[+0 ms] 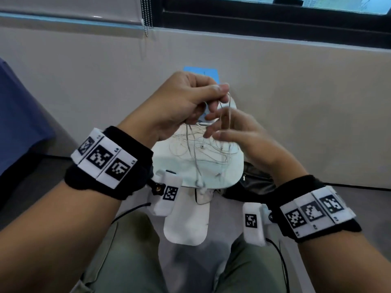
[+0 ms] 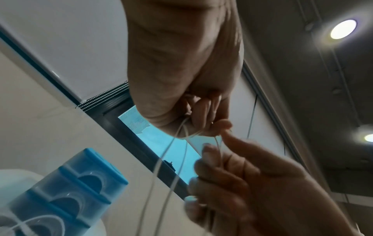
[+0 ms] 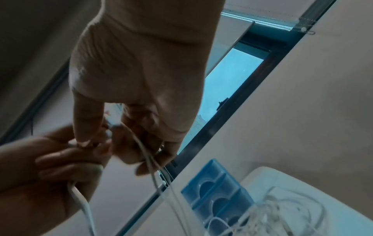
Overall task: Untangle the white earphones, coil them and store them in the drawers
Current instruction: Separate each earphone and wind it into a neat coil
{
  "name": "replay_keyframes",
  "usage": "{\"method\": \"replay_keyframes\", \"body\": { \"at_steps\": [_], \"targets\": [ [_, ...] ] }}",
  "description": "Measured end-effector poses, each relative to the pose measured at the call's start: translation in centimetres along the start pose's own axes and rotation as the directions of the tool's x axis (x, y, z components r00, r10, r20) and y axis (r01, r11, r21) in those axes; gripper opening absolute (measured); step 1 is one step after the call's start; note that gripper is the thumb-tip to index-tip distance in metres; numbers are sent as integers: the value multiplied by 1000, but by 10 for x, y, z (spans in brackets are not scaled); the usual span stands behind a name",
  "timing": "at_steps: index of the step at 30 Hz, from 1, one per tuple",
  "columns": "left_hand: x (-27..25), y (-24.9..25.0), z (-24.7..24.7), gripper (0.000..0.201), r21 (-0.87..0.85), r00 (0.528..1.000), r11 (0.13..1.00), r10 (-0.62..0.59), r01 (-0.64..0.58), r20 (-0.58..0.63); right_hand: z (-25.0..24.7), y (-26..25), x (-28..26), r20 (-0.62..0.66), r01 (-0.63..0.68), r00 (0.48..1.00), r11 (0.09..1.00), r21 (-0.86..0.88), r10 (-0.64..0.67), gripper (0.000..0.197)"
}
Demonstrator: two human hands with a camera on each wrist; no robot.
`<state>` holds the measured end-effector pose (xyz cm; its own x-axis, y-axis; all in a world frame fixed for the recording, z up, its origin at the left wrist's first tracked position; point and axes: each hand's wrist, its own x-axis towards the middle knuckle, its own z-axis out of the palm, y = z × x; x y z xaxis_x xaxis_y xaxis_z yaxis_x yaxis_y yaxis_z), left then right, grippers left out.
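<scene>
The white earphones (image 1: pixel 195 157) hang as thin cables from my raised hands into a loose tangle (image 3: pixel 282 206) on the small white table (image 1: pixel 167 168). My left hand (image 1: pixel 215 96) pinches the cable between thumb and curled fingers, above and just left of the right hand. Its fingers (image 2: pixel 201 111) close round strands (image 2: pixel 167 159) that drop away below. My right hand (image 1: pixel 213 127) holds strands between thumb and curled fingers (image 3: pixel 149 150), touching the left hand's fingers. The blue drawers (image 2: pixel 70 183) stand at the table's far end, mostly hidden behind my hands in the head view.
A beige wall (image 1: pixel 296 102) with a window above stands right behind the table. A black bag (image 1: pixel 254 182) lies on the floor right of the table, a blue surface (image 1: pixel 19 123) is at far left. My knees (image 1: pixel 127 261) are under the table's near edge.
</scene>
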<state>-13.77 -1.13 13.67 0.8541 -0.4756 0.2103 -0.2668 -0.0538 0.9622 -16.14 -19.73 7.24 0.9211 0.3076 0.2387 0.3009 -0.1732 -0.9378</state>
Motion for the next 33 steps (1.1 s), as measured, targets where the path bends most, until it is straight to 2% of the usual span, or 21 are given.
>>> {"method": "replay_keyframes", "body": {
  "at_steps": [2, 5, 7, 11, 15, 18, 21, 23, 25, 27, 28, 30, 31, 33],
  "targets": [
    [2, -7, 3, 25, -21, 1000, 1000, -22, 22, 8, 1, -18, 3, -5, 32, 999, 997, 70, -32, 8],
    [1, -18, 1, 32, -57, 998, 996, -69, 69, 5, -9, -24, 3, 17, 35, 999, 998, 48, -36, 31],
    [-2, -28, 0, 34, -90, 994, 990, -103, 106, 39, -18, -22, 3, -47, 45, 998, 997, 56, -43, 42],
    [-9, -50, -4, 32, -198, 984, 967, -141, 160, 109, -40, -14, 4, -207, 43, 978, 999, 32, -36, 50],
    [-14, -62, -11, 33, -119, 980, 980, -142, 159, 141, -49, -11, 4, -284, 55, 958, 998, 8, -51, 49],
    [-14, -64, -20, 33, -146, 981, 978, -127, 148, 147, -47, -9, 12, -348, 75, 935, 997, 16, -64, 49],
    [-14, -67, -32, 37, -169, 972, 976, -97, 135, 215, -47, -8, 21, -441, 67, 896, 998, 18, -52, 50],
    [-15, -69, -36, 41, -155, 964, 979, -93, 135, 250, -48, -3, 25, -486, 54, 872, 998, -24, -59, 49],
    [-14, -70, -37, 45, -157, 965, 979, -87, 129, 248, -50, 6, 28, -511, 21, 854, 989, -148, -95, 46],
    [-9, -71, -38, 46, -192, 973, 974, -80, 122, 216, -50, 19, 27, -485, -47, 870, 965, -258, -87, 41],
    [-7, -71, -38, 46, -213, 977, 970, -76, 119, 198, -50, 25, 25, -438, -103, 899, 954, -283, -33, 36],
    [0, -71, -37, 44, -239, 982, 965, -70, 111, 175, -44, 34, 20, -250, -241, 954, 914, -326, 163, 21],
    [3, -70, -37, 42, -238, 983, 965, -71, 111, 168, -39, 38, 16, -132, -302, 953, 879, -368, 272, 16],
    [7, -66, -35, 37, -218, 982, 968, -87, 123, 169, -28, 45, 12, 39, -345, 917, 840, -419, 396, 29]
  ]
}}
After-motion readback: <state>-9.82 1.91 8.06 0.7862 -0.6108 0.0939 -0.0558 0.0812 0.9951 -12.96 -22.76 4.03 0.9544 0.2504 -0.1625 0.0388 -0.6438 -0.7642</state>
